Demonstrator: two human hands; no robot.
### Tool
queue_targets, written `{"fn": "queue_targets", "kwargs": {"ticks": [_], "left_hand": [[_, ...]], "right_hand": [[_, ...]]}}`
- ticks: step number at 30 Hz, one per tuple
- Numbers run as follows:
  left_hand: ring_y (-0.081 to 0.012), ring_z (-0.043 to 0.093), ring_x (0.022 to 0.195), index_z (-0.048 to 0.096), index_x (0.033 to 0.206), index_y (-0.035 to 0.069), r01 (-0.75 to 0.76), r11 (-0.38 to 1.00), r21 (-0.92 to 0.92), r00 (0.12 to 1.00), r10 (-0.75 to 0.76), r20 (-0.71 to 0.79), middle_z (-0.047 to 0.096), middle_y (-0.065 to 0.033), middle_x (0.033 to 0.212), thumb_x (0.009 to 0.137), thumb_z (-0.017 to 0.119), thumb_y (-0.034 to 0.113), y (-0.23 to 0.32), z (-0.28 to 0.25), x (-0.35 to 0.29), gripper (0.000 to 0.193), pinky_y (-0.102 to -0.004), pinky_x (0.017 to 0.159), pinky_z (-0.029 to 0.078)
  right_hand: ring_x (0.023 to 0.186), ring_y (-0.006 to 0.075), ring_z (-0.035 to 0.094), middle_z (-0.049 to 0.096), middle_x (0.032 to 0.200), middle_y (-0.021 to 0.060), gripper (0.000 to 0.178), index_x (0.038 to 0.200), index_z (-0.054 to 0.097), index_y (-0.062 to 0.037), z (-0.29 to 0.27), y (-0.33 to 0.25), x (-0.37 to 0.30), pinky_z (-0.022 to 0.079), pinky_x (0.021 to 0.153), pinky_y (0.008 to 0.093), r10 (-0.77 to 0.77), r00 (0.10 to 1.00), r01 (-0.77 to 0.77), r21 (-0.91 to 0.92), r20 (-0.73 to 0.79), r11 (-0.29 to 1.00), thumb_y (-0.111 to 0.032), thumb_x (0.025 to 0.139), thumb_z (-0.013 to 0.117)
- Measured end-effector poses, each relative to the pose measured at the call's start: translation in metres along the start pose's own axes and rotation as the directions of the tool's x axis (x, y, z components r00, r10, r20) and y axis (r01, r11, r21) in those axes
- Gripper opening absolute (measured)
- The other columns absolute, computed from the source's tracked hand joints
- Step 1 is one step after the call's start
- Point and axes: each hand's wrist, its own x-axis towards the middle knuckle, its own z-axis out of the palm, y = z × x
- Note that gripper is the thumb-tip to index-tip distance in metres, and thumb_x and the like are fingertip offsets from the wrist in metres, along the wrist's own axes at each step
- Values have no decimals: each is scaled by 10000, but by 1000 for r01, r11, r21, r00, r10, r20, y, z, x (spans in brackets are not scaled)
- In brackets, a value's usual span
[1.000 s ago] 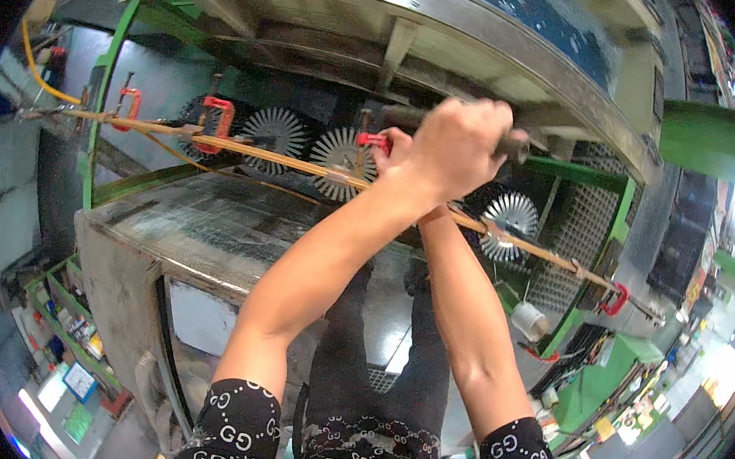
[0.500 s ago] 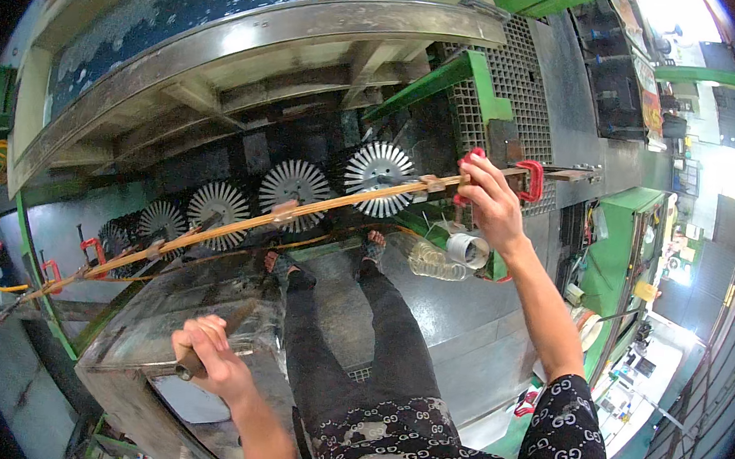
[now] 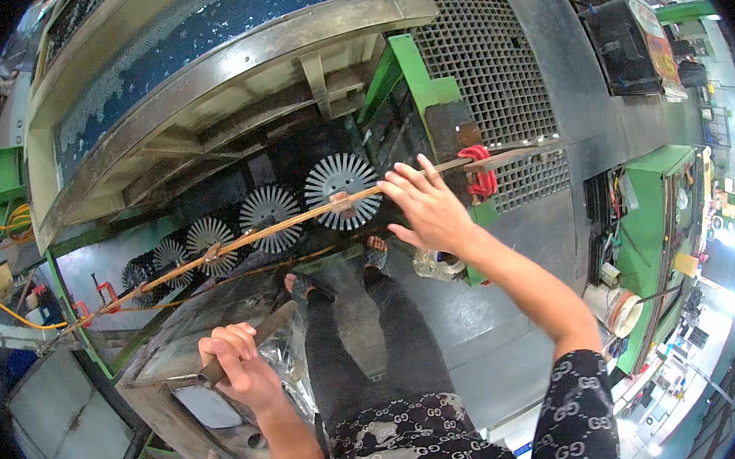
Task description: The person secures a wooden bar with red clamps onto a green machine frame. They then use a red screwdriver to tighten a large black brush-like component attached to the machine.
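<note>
- Left hand (image 3: 237, 367): I have it clenched round a brown rod (image 3: 276, 319), on the near side of the long wooden bar (image 3: 298, 219) and apart from it. The rod slants up and to the right, its upper end pointing toward the bar.
- Next across, I see the largest-looking slotted disc (image 3: 338, 167), grey, one of a row; the bar crosses in front of it.
- On the bar at that disc sits a small copper-coloured block (image 3: 341, 204).
- Right hand (image 3: 429, 209): I have it released, fingers spread over the right part of the bar, thumb apart on the near side. Whether the fingertips press on the wood, I cannot tell from my end.
- Red clamp (image 3: 482, 177): at the bar's right end, just beyond that hand.
- Green cabinet (image 3: 650, 245): well apart, past the bar's right end.
</note>
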Motion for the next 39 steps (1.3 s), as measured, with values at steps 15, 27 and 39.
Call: {"fn": "queue_targets", "kwargs": {"ticks": [15, 27, 39], "left_hand": [[-153, 490, 806, 468, 844, 74, 190, 980, -57, 967, -196, -162, 504, -51, 866, 1007, 506, 122, -15, -114, 27, 174, -402, 911, 448], [-114, 298, 503, 309, 631, 175, -327, 905, -272, 804, 116, -583, 285, 35, 552, 1031, 488, 332, 13, -438, 263, 465, -323, 642, 351], [-120, 402, 420, 418, 578, 157, -295, 910, -293, 856, 116, -504, 408, 16, 490, 956, 631, 303, -63, -503, 389, 458, -304, 559, 467]], "right_hand": [[1428, 347, 350, 447, 1480, 160, 551, 1362, 484, -95, 28, -73, 20, 121, 1198, 566, 171, 967, -185, -60, -187, 981, -135, 849, 683], [1340, 331, 442, 521, 1387, 133, 500, 1300, 546, -96, 150, -394, 274, 232, 1172, 543, -170, 983, 182, 354, -66, 917, -184, 839, 718], [1153, 346, 600, 647, 1202, 177, 344, 1224, 584, -43, 191, -503, 399, 439, 1031, 438, -155, 985, 81, 580, 79, 810, -193, 920, 646]]}}
